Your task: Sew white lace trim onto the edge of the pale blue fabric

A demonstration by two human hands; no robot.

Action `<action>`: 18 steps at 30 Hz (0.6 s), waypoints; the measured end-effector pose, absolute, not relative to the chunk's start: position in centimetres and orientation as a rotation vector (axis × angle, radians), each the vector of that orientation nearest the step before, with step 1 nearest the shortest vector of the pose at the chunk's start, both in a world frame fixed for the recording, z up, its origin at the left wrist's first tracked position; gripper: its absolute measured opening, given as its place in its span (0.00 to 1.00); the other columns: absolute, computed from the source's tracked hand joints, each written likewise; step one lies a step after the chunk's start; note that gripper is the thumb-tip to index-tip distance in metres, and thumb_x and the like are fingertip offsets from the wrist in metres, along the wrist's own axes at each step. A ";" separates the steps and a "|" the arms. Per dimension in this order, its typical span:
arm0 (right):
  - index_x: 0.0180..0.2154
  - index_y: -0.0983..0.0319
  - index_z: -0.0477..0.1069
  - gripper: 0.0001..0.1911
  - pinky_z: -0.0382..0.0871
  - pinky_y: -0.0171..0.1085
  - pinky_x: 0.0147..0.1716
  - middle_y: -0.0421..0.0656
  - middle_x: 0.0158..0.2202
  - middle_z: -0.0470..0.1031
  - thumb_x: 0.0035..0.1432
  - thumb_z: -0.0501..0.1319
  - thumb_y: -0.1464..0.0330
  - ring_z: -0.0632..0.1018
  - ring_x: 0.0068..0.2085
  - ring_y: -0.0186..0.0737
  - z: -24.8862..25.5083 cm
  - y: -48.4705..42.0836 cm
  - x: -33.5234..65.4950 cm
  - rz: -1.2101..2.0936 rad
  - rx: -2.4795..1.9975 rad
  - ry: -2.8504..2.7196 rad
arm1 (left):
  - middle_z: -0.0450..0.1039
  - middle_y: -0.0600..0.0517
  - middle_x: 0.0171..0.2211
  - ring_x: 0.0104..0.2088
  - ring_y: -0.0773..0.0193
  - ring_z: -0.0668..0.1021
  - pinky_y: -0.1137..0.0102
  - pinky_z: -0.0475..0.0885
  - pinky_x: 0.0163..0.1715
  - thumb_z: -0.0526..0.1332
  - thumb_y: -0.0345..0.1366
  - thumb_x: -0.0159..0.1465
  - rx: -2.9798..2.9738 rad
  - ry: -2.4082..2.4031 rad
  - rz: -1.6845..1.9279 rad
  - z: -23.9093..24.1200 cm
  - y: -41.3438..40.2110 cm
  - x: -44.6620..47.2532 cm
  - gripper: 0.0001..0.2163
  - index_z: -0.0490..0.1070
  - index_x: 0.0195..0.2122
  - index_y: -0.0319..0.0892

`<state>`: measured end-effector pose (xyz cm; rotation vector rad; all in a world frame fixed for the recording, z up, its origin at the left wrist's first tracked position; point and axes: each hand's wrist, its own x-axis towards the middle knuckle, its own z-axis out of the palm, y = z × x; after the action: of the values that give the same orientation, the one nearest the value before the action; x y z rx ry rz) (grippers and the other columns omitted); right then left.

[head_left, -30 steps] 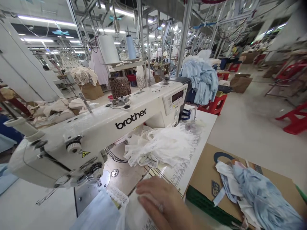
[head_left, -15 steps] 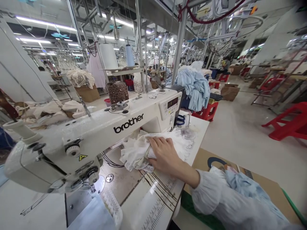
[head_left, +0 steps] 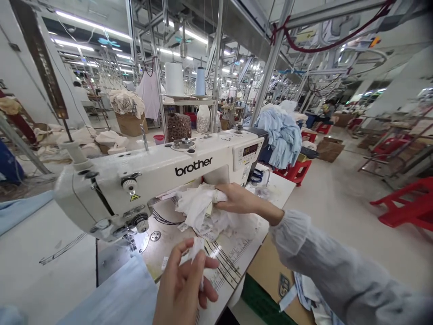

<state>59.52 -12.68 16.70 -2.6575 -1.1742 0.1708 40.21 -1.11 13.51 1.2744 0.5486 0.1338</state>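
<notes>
My right hand is closed on a bunch of white fabric pieces lifted off the pile under the arm of the white Brother sewing machine. My left hand is low in front, its thumb and fingers pinching a small white strip of fabric. A light blue cloth lies on the sewing table just before the needle area.
A cardboard box with blue and white pieces stands at the table's right edge. Red plastic stools and a heap of blue garments line the aisle. Thread cones stand behind the machine. Other workstations fill the hall.
My right hand went from the near table edge to the white pile and lifted a bunch of it. My left hand has come into view pinching a small white strip.
</notes>
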 end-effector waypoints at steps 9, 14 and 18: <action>0.42 0.65 0.72 0.12 0.71 0.42 0.40 0.42 0.38 0.75 0.60 0.65 0.63 0.76 0.39 0.40 16.1 -13.8 59.6 0.296 -2.320 -1.196 | 0.76 0.51 0.33 0.13 0.71 0.67 0.71 0.64 0.17 0.59 0.46 0.61 1.757 0.397 0.232 11.2 -0.4 48.0 0.17 0.65 0.48 0.42; 0.44 0.65 0.71 0.14 0.72 0.40 0.39 0.43 0.39 0.76 0.65 0.59 0.60 0.77 0.40 0.41 15.5 -14.7 59.9 0.357 -2.161 -1.235 | 0.75 0.53 0.34 0.15 0.75 0.66 0.74 0.64 0.19 0.57 0.38 0.64 1.805 0.443 0.338 10.7 0.6 49.2 0.09 0.67 0.42 0.40; 0.46 0.64 0.71 0.14 0.71 0.41 0.45 0.44 0.44 0.76 0.67 0.56 0.60 0.77 0.46 0.43 15.1 -15.3 60.2 0.345 -2.111 -1.258 | 0.75 0.54 0.35 0.17 0.73 0.67 0.72 0.65 0.21 0.59 0.42 0.62 1.830 0.463 0.402 10.4 0.5 48.8 0.10 0.69 0.38 0.42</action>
<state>60.22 -15.27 15.09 -2.1109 -1.2581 0.3450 48.79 0.49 10.44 1.8304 0.4625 0.4024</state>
